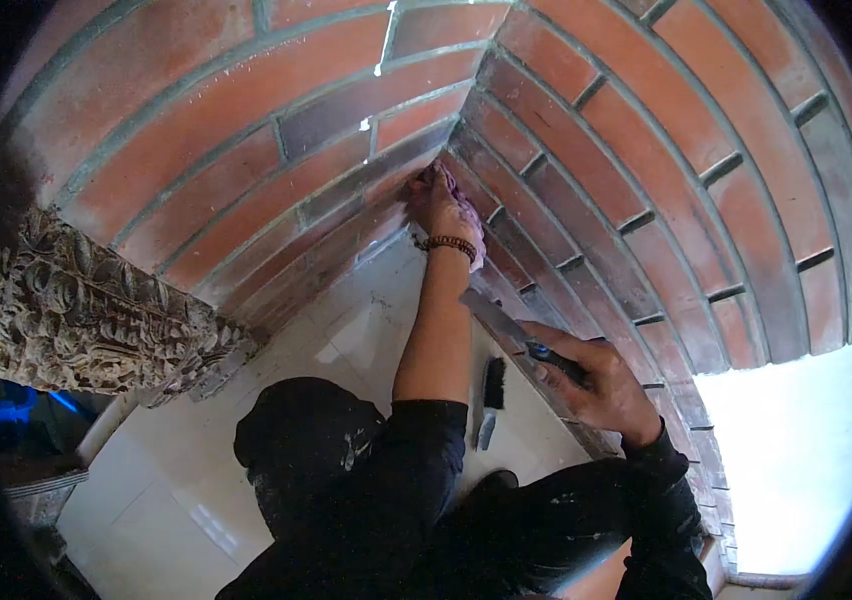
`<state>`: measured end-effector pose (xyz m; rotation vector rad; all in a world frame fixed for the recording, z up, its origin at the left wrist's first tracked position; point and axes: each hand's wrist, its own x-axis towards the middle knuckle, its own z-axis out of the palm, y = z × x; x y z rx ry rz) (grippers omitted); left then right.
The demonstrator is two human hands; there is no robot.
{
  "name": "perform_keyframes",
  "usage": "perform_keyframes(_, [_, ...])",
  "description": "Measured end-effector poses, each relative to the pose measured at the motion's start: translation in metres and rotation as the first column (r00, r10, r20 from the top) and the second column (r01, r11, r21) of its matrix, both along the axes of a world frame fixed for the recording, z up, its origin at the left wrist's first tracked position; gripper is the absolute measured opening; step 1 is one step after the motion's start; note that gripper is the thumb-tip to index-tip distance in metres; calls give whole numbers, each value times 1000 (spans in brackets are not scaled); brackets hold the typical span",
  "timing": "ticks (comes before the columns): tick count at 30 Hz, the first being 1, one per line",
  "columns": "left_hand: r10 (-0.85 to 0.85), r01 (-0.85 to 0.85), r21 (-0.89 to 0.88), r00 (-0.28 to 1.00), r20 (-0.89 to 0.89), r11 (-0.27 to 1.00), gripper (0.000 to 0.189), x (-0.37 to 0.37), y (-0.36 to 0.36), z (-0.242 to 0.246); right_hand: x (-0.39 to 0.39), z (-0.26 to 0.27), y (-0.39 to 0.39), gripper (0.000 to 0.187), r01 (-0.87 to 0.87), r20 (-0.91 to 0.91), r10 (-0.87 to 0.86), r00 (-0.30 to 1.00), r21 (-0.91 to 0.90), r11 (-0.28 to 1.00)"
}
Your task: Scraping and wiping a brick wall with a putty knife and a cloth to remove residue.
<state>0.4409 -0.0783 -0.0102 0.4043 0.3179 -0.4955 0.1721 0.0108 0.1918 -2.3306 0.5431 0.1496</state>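
My left hand (437,210), with a beaded bracelet at the wrist, reaches into the low corner where two brick walls meet. It is closed around a crumpled pinkish cloth (471,214), which shows along its right side; the fingertips are partly hidden. Lower and to the right, my right hand (598,375) grips the dark handle of a flat-bladed scraper (497,319). The blade points up and left, towards my left forearm. Beside my right hand runs the right brick wall (606,195), with dark recessed joints. The left brick wall (246,127) has grey mortar lines and a few white marks.
A black-bristled brush (491,397) lies on the pale tiled floor (163,487) near the right wall. A carved ornamental block (88,315) juts in at the left, with a blue object (9,409) below it. Bright light fills an opening (793,457) at the right. My bent knee is near my right hand.
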Motion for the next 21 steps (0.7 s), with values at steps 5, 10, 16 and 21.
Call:
perform_keyframes(5, [-239,228,-87,958,-157,970,45,-55,-2,30,-32,-9,-16,47,-21,139,38,990,-120,993])
perform_keyframes(10, [0,1,-78,1000,3,997,51,-31,-13,-4,-11,-1,-6,47,70,63,-68,996,-21,997])
perform_keyframes(16, [24,-114,340,966,257,934,33,-30,-25,-19,-33,-10,-11,46,-25,100,38,994,-130,991])
perform_keyframes(21, [97,-486,581,814,572,652,46,-65,-28,-32,-40,2,-10,48,102,127,-90,988,-87,991])
